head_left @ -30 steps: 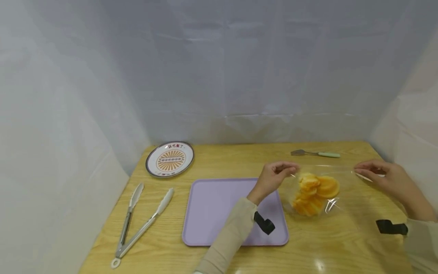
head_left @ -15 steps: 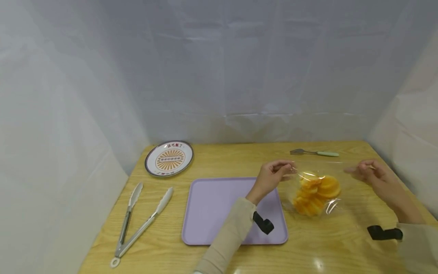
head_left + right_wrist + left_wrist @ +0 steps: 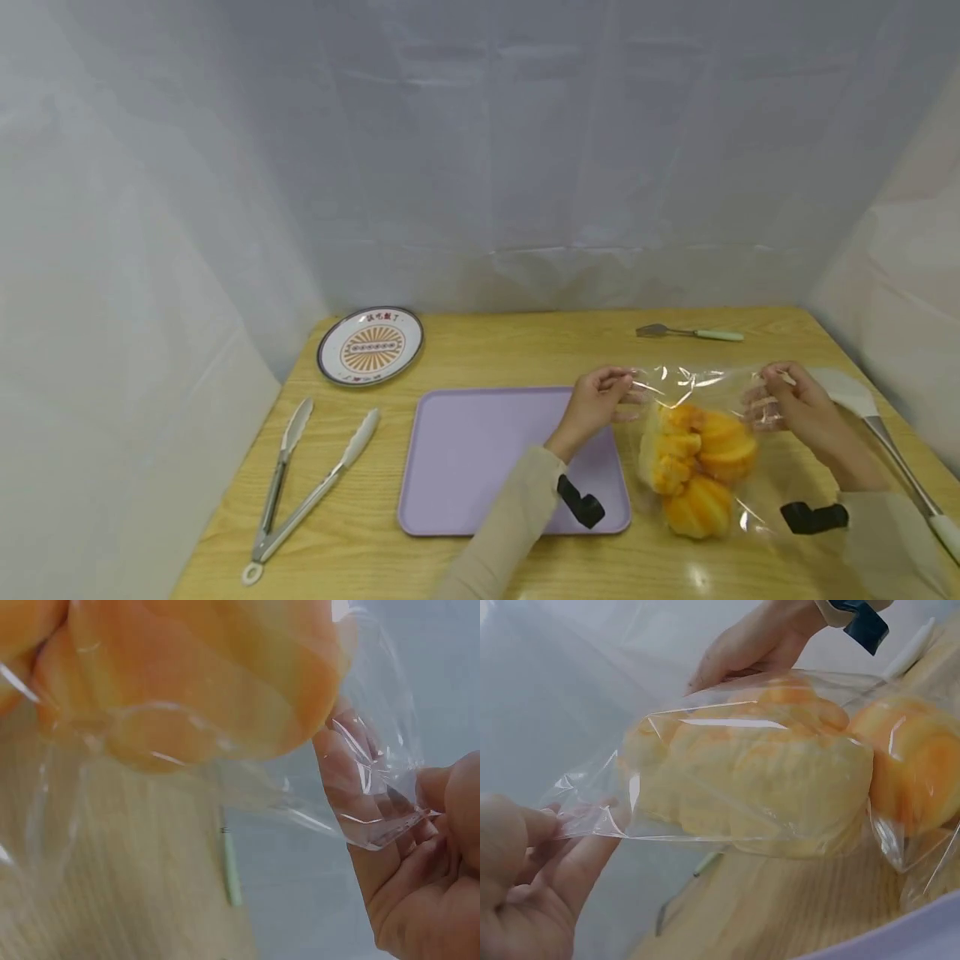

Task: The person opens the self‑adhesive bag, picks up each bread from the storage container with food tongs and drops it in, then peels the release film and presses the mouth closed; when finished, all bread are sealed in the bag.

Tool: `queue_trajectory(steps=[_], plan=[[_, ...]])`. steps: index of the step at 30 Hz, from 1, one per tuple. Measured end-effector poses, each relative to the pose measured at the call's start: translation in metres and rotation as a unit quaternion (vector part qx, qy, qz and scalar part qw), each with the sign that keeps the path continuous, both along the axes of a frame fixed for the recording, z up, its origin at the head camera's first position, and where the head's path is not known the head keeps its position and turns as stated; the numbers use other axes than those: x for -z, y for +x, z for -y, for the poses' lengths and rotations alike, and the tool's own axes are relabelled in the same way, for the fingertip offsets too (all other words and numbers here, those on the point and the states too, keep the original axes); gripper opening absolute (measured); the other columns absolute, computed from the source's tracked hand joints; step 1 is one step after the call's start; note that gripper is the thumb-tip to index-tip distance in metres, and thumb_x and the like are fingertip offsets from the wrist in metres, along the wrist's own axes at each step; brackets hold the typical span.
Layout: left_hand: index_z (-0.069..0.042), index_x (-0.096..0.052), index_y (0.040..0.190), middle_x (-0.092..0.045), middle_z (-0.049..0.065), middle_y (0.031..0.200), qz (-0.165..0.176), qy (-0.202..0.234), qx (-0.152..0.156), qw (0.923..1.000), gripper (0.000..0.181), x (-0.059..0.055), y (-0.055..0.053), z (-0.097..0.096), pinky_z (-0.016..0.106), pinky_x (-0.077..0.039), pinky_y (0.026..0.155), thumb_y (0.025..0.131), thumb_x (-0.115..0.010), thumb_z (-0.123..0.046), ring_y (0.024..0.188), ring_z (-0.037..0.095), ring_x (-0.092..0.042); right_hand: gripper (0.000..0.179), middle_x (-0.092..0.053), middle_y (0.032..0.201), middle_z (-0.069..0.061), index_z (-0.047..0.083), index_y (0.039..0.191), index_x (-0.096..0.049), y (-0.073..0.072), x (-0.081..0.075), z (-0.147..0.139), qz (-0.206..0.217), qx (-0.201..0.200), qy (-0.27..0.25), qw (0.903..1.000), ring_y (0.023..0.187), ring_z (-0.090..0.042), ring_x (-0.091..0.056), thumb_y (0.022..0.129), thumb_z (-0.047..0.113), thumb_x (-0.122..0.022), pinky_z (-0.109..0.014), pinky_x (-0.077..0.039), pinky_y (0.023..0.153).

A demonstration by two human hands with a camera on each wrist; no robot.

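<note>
A clear plastic bag (image 3: 693, 382) with several orange-yellow bread rolls (image 3: 697, 507) in it hangs over the table, right of the purple tray (image 3: 480, 467). My left hand (image 3: 591, 410) pinches its upper left corner between thumb and fingers, as the left wrist view shows, where the film (image 3: 592, 814) is gathered at the fingertips. On the other side, my right hand (image 3: 798, 408) pinches the upper right corner. In the right wrist view, some fingers of that right hand (image 3: 420, 877) spread behind the clear film, close to an orange roll (image 3: 202, 682).
Silver tongs (image 3: 277, 500) lie spread at the left. A patterned plate (image 3: 371, 346) stands at the back left. At the back right lies a small fork-like utensil with a green handle (image 3: 718, 335). A white-headed spatula (image 3: 847, 392) lies along the right edge, partly behind my right arm.
My right hand has moved left, regripping the bag's right corner and leaving the spatula on the table at right. The bag and rolls now look larger and hang lower in view.
</note>
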State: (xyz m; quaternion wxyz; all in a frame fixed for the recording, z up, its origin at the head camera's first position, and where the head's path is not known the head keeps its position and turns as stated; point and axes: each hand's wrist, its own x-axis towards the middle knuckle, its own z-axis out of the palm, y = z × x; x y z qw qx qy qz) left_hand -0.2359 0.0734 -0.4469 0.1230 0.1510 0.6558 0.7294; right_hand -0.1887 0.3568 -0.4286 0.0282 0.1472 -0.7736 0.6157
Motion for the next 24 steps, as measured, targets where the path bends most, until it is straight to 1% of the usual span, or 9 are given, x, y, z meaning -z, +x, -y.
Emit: queue_trajectory(steps=[3,6,10,12,14,17,19,21,24], plan=[[0.007,-0.057,0.126,-0.065,0.026,0.121,0.015,0.007,-0.009,0.9998,0.032,0.009,-0.003,0.001,0.033,-0.060,0.071,0.101,-0.052,-0.012,0.102,0.037,-0.069,0.015,-0.066,0.082,0.015,0.018,0.113,-0.047,-0.007,0.008,0.001,0.039,0.045,0.060,0.9964,0.065,-0.008,-0.069,0.106,0.025,-0.035,-0.028,-0.058,0.056],[0.006,-0.054,0.131,-0.065,0.028,0.119,0.031,0.009,-0.025,0.9992,0.035,0.017,-0.006,0.004,0.032,-0.060,0.070,0.101,-0.052,-0.011,0.098,0.040,-0.069,0.038,-0.063,0.083,0.010,0.002,0.125,-0.043,-0.016,0.015,0.004,0.084,0.077,0.097,0.9887,0.065,-0.008,-0.068,0.106,0.033,-0.036,-0.029,-0.059,0.059],[0.003,-0.046,0.139,-0.067,0.029,0.114,0.062,-0.002,-0.055,0.9965,0.044,0.029,-0.013,0.003,0.035,-0.060,0.074,0.096,-0.056,-0.002,0.094,0.042,-0.070,0.065,-0.061,0.092,0.000,-0.015,0.142,-0.024,-0.030,0.025,0.005,0.132,0.069,0.126,0.9808,0.069,-0.008,-0.068,0.105,0.038,-0.035,-0.030,-0.060,0.065],[0.000,-0.040,0.145,-0.069,0.026,0.107,0.078,-0.009,-0.061,0.9951,0.055,0.045,-0.024,0.000,0.036,-0.060,0.075,0.093,-0.058,0.002,0.088,0.036,-0.072,0.069,-0.063,0.095,-0.004,-0.016,0.146,-0.017,-0.035,0.030,0.005,0.147,0.056,0.135,0.9783,0.071,-0.007,-0.068,0.106,0.037,-0.035,-0.030,-0.060,0.067],[0.000,-0.035,0.147,-0.071,0.016,0.096,0.052,0.001,-0.058,0.9969,0.063,0.083,-0.043,-0.003,0.032,-0.059,0.070,0.090,-0.061,0.000,0.076,0.025,-0.071,0.071,-0.066,0.097,-0.006,-0.017,0.147,-0.011,-0.038,0.034,0.005,0.154,0.042,0.150,0.9758,0.072,-0.006,-0.067,0.106,0.035,-0.036,-0.029,-0.059,0.067],[-0.001,-0.032,0.150,-0.070,0.009,0.101,0.031,-0.034,-0.059,0.9972,0.070,0.099,-0.049,0.000,0.031,-0.057,0.071,0.087,-0.063,-0.005,0.081,0.017,-0.068,0.072,-0.067,0.099,-0.009,-0.017,0.148,-0.009,-0.040,0.039,0.005,0.159,0.033,0.155,0.9745,0.071,-0.006,-0.066,0.106,0.034,-0.037,-0.029,-0.058,0.066],[0.000,-0.034,0.149,-0.069,0.015,0.114,0.019,-0.050,-0.068,0.9963,0.069,0.092,-0.043,0.006,0.032,-0.057,0.080,0.086,-0.062,-0.007,0.097,0.021,-0.068,0.072,-0.068,0.099,-0.010,-0.018,0.147,-0.009,-0.039,0.042,0.005,0.157,0.031,0.154,0.9750,0.071,-0.006,-0.065,0.106,0.033,-0.038,-0.029,-0.057,0.065],[0.002,-0.036,0.147,-0.060,0.025,0.130,0.029,-0.086,-0.078,0.9929,0.064,0.059,-0.026,0.017,0.037,-0.054,0.093,0.088,-0.058,-0.003,0.116,0.031,-0.062,0.070,-0.068,0.098,-0.009,-0.018,0.147,-0.009,-0.038,0.043,0.002,0.152,0.033,0.148,0.9767,0.072,-0.005,-0.065,0.106,0.032,-0.037,-0.028,-0.057,0.065],[0.007,-0.037,0.145,-0.051,0.031,0.138,0.020,-0.081,-0.081,0.9932,0.057,0.038,-0.016,0.032,0.039,-0.051,0.100,0.091,-0.053,0.000,0.127,0.038,-0.054,0.068,-0.067,0.097,-0.005,-0.020,0.145,-0.009,-0.037,0.043,-0.004,0.144,0.034,0.152,0.9772,0.074,-0.002,-0.065,0.107,0.030,-0.035,-0.027,-0.057,0.067]])
